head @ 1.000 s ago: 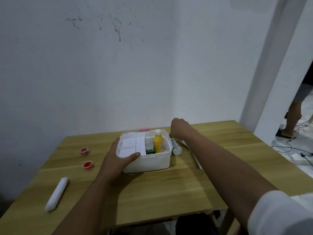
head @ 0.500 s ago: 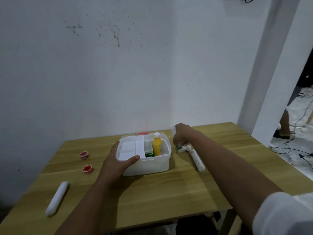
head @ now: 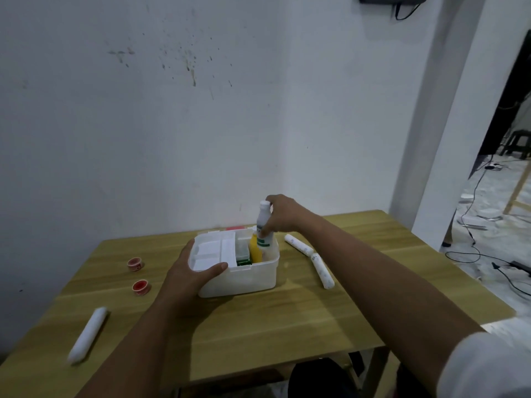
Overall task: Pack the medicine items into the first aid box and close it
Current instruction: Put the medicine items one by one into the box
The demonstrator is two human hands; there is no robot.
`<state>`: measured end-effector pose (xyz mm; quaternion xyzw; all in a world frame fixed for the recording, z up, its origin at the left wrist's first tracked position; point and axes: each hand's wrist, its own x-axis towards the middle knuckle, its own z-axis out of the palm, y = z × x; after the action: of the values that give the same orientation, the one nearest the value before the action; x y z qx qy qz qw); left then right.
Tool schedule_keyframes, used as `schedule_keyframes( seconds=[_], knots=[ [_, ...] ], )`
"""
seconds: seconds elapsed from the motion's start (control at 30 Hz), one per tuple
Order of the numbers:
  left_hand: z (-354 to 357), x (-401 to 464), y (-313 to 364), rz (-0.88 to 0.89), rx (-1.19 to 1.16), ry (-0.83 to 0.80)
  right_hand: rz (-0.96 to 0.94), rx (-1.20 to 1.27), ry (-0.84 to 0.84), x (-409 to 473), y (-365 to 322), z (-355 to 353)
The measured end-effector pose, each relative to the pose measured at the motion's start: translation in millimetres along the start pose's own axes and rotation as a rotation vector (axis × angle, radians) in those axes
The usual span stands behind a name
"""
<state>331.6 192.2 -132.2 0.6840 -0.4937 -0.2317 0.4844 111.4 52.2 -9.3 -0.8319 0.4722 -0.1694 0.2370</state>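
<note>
An open white first aid box (head: pixel 250 278) stands mid-table with a white divider tray in its left half. My left hand (head: pixel 189 275) grips the box's front left corner, thumb over the rim. My right hand (head: pixel 283 215) holds a white bottle with a green label (head: pixel 263 225) upright, its base lowered into the box's right end beside a yellow bottle (head: pixel 254 249) and a green carton (head: pixel 243 255). Two white rolls (head: pixel 298 245) (head: pixel 323 270) lie to the right of the box. Another white roll (head: pixel 87 334) lies at the front left. Two small red-lidded jars (head: pixel 135 264) (head: pixel 141 287) sit to the left.
The wooden table (head: pixel 287 320) stands against a white wall. A red-and-white piece (head: pixel 235 228), perhaps the lid, lies just behind the box. On the right a doorway opens onto a floor with cables (head: pixel 485 257). A dark stool (head: pixel 316 377) shows under the table's front edge.
My right hand picked the white bottle up from the table right of the box, raised it upright and brought it over the box's right end. My left hand stayed on the box.
</note>
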Motion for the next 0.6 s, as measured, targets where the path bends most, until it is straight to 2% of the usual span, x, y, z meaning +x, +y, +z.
schedule_keyframes(
  seconds=[0.4,0.5,0.6],
  knots=[
    [2,-1,1,0.03,0.006,0.016,-0.053,-0.452,-0.107,5,8,55],
    [2,0,0,0.02,0.011,0.012,-0.086,-0.406,-0.108,7,8,53],
    [0,1,-1,0.016,0.024,-0.002,-0.071,-0.186,-0.075,8,12,31]
  ],
)
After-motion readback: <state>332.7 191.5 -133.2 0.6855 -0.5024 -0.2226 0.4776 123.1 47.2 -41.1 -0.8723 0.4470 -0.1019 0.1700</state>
